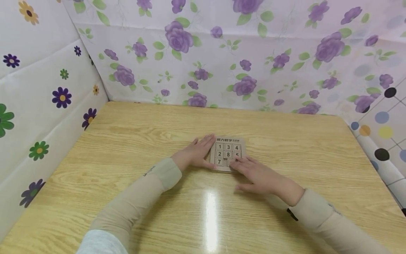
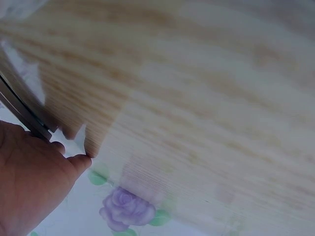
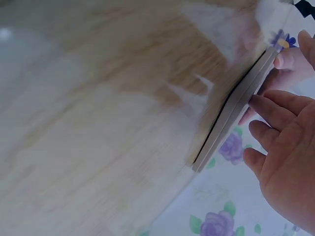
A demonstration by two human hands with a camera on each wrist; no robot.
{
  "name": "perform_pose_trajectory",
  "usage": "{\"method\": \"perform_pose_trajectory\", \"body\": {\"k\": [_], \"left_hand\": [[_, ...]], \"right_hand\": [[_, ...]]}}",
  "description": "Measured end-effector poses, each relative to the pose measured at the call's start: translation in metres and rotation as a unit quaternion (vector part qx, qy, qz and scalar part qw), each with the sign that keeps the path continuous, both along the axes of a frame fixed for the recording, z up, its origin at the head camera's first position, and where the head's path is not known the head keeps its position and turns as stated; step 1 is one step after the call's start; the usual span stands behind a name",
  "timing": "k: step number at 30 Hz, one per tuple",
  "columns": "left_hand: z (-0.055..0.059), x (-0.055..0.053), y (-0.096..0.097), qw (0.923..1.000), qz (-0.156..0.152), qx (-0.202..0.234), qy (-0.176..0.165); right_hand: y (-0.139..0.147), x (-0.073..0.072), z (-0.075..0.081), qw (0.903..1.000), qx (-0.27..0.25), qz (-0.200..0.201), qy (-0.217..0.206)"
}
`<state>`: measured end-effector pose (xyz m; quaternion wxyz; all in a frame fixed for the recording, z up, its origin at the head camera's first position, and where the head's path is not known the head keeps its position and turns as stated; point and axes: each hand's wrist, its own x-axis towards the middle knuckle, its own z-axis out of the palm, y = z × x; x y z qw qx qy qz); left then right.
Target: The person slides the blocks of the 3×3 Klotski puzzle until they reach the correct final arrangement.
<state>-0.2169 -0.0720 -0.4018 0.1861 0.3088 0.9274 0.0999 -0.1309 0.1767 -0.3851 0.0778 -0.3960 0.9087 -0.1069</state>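
Note:
A flat number slide puzzle (image 1: 221, 168) lies on the wooden table, with Chinese lettering along its top. Its tiles read 1, 3, 4, then 2, 8, 5, then 7, a bare slot and a tile whose number is hidden under fingers. Along the puzzle's left side rests my left hand (image 1: 198, 152), fingers straight near the top corner and thumb at the lower corner. My right hand (image 1: 258, 175) reaches in from the lower right, its extended fingertips touching the bottom right tile. The right wrist view shows the puzzle's thin edge (image 3: 236, 105) beside these fingers.
The wooden table (image 1: 142, 130) has a glossy top with a bright light streak in front of the puzzle. Purple-flowered cloth (image 1: 222, 53) hangs behind its far edge. Flowered cloth (image 1: 41, 106) covers the left side, and dotted cloth (image 1: 385, 130) the right.

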Motion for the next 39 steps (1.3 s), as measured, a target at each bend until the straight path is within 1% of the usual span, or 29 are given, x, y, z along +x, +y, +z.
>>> {"method": "perform_pose_trajectory", "body": {"k": [8,16,24,30,34,39], "left_hand": [[-0.001,0.0,-0.001,1.0,0.0,-0.001,-0.002],[-0.001,0.002,-0.001,1.0,-0.003,0.001,0.001],[-0.003,0.001,-0.002,1.0,-0.004,-0.001,0.002],[-0.003,0.001,-0.001,1.0,0.001,0.0,-0.003],[-0.004,0.0,0.0,1.0,0.0,0.003,-0.005],[-0.002,-0.001,0.0,1.0,0.0,0.006,-0.002]], "right_hand": [[0.009,0.001,0.0,0.9998,0.005,-0.018,-0.006],[0.014,-0.003,0.003,0.9996,0.006,-0.022,0.016],[0.003,-0.015,0.001,0.9998,-0.002,-0.017,0.01],[-0.007,-0.025,-0.004,0.9997,0.012,-0.023,0.003],[-0.008,-0.027,-0.006,0.9995,0.018,-0.026,0.004],[-0.009,-0.024,-0.005,0.9995,0.019,-0.021,0.013]]}}
